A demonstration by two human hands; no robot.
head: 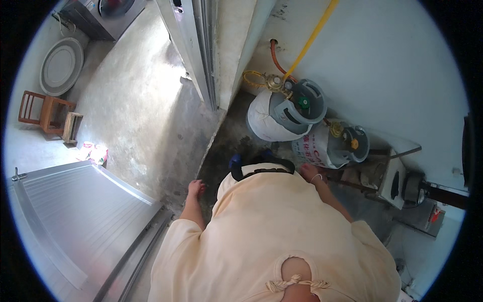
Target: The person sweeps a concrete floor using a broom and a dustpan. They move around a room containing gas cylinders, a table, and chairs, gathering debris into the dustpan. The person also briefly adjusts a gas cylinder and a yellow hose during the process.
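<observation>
My left hand hangs at my side with its fingers curled and nothing seen in it, above the dark floor by a raised threshold edge. On the other side, my right hand is low beside my body, close in view to the wrapped lower part of the smaller gas cylinder; whether it touches is unclear, and its fingers are partly hidden. A larger grey gas cylinder with a white wrap stands ahead. It carries a brass regulator and a green valve knob. A yellow hose runs up from there.
A metal door stands open at left. Beyond the doorway are a wooden chair, a small stool, a large round basin and a front-loading washing machine. A stand and a pan are at right.
</observation>
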